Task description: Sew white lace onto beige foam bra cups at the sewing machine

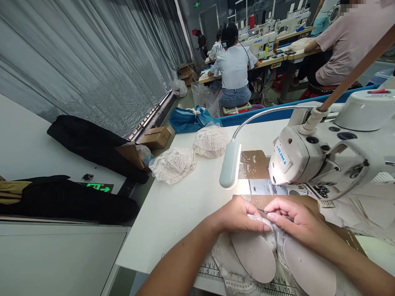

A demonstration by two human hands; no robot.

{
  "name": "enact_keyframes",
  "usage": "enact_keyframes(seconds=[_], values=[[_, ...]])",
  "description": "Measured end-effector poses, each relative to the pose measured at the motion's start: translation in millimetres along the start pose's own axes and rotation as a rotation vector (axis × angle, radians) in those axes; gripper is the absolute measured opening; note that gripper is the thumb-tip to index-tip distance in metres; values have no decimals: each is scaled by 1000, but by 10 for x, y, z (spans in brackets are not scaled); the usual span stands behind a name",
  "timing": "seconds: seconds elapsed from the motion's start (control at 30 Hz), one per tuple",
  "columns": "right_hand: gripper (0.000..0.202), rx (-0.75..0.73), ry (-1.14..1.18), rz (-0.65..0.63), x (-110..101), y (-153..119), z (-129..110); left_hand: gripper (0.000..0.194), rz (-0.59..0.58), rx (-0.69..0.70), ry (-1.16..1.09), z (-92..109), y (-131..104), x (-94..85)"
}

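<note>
White lace fabric [234, 263] with two smooth oval pads, a left one [254, 257] and a right one [310, 267], lies at the table's front edge over a printed ruler. My left hand [243, 216] pinches the upper edge of the lace between thumb and fingers. Close beside it, my right hand [291, 216] is closed at the same edge, with a thin dark tool, partly hidden, under its fingers. Both hands are just in front of the white JUKI sewing machine [290, 158], whose needle area shows behind them.
Two lace bundles [174, 164] sit on the white table [173, 205] at the back left. A lamp [231, 164] on a bendable neck hangs left of the machine. White pieces [367, 209] lie at the right. Several people sit at machines beyond.
</note>
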State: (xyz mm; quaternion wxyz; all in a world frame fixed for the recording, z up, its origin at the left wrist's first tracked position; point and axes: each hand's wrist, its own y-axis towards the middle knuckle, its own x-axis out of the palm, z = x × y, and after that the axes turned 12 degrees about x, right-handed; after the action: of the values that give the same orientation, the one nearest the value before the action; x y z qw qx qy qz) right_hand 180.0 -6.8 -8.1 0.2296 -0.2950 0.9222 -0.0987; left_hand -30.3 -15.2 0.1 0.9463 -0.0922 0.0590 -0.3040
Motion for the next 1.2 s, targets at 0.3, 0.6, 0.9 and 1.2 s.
enact_keyframes(seconds=[0.3,0.6,0.9,1.2], values=[[32,99,-64,-99,-21,22,1,29,-210,93,309,80,-156,-288],[43,182,15,-147,-39,-8,48,23,-31,126,121,110,-260,-425],[28,67,-42,46,-2,9,3,29,52,83,95,73,-186,-302],[27,59,-22,117,4,36,77,25,148,52,65,45,-44,-83]])
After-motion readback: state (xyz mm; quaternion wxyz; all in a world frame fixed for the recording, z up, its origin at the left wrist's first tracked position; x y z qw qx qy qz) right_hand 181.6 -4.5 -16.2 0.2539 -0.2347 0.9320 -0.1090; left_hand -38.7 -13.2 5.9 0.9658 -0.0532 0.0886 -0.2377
